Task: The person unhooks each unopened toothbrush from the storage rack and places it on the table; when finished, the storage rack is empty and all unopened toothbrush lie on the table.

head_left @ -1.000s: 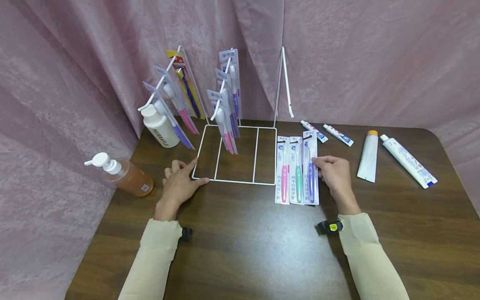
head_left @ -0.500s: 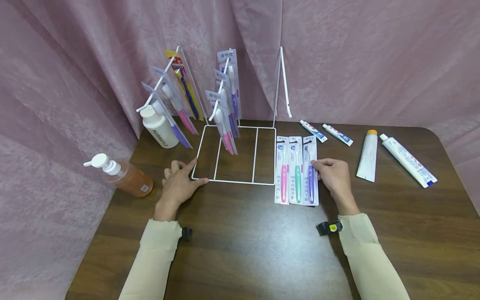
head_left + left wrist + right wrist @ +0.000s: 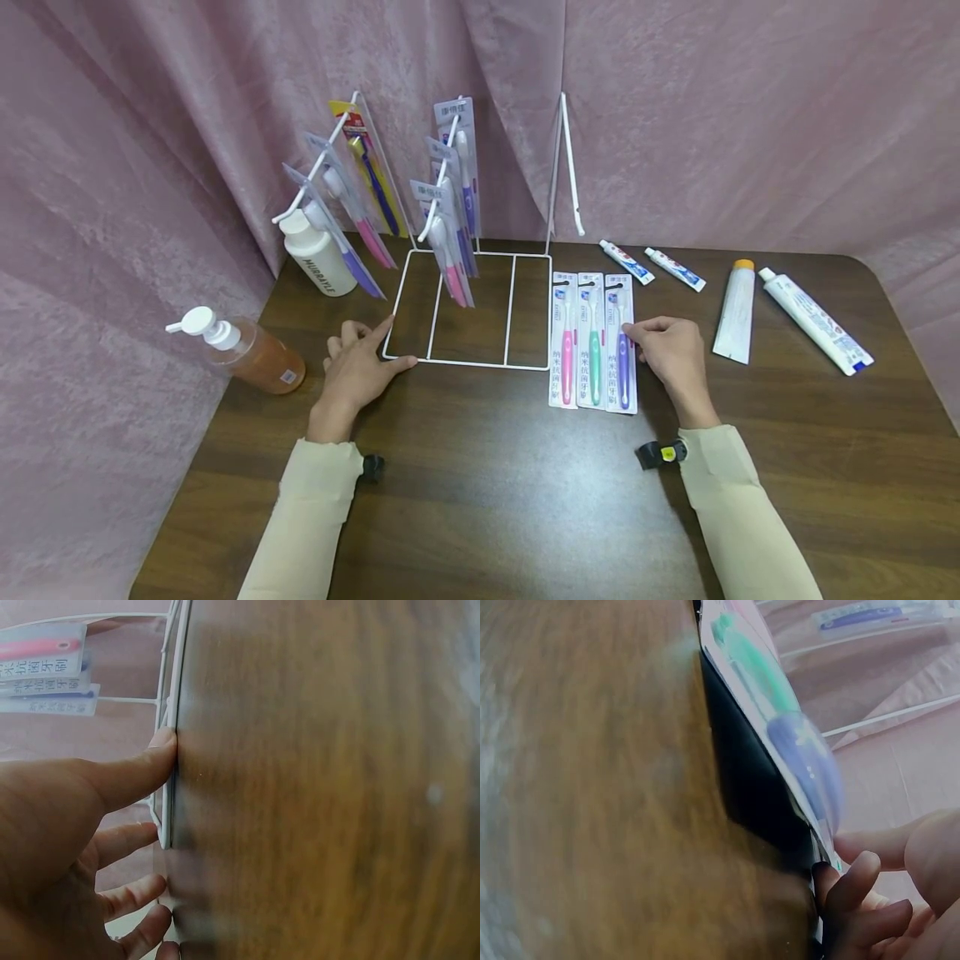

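Observation:
My right hand [image 3: 670, 350] pinches the right edge of a packaged purple toothbrush [image 3: 622, 367] lying on the table. In the right wrist view my thumb and fingers are at the edge of that pack. Beside it on the left lie a packaged green toothbrush [image 3: 593, 367] and a packaged pink toothbrush [image 3: 566, 367], tops roughly level. My left hand [image 3: 358, 371] rests at the front left corner of a white wire rack [image 3: 472, 363], thumb against the front bar and fingers spread. Several packaged toothbrushes hang from the rack's left hook [image 3: 303, 193] and middle hook [image 3: 431, 218].
The rack's right hook [image 3: 573, 179] carries nothing. Two small toothpaste tubes [image 3: 677, 270] and two larger tubes [image 3: 817, 321] lie at the right. A pump bottle [image 3: 258, 354] and a white bottle [image 3: 322, 258] stand at the left. A pink curtain [image 3: 712, 125] hangs behind.
The purple toothbrush pack has shifted slightly toward me, its top dropping from above the other two packs to about level with them. My left hand stays on the rack corner.

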Motion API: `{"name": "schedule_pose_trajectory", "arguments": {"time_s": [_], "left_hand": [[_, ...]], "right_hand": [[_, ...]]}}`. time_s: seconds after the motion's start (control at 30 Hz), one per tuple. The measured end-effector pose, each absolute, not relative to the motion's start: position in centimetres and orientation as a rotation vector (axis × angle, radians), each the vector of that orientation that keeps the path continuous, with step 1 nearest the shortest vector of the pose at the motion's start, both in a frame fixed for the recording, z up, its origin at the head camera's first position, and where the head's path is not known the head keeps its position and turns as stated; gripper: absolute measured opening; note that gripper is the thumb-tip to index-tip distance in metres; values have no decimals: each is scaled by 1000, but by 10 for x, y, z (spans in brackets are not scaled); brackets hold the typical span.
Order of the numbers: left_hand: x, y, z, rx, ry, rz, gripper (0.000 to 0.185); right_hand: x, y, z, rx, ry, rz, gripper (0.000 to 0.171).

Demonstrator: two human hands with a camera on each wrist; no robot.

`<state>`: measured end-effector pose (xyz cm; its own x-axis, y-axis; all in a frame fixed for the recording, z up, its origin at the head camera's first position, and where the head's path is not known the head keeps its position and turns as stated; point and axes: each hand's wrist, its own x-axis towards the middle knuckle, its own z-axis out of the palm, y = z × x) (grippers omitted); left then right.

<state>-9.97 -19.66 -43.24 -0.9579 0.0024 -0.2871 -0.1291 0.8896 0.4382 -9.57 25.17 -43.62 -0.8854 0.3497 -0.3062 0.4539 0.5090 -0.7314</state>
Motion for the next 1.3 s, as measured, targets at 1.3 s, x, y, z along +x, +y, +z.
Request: {"name": "schedule_pose_trajectory", "arguments": {"time_s": [1.3], "left_hand": [[-100,-196,-431,-96,2776,677,90]], "right_hand": [[-111,195,-393,308,2946,-1453,29]]}}
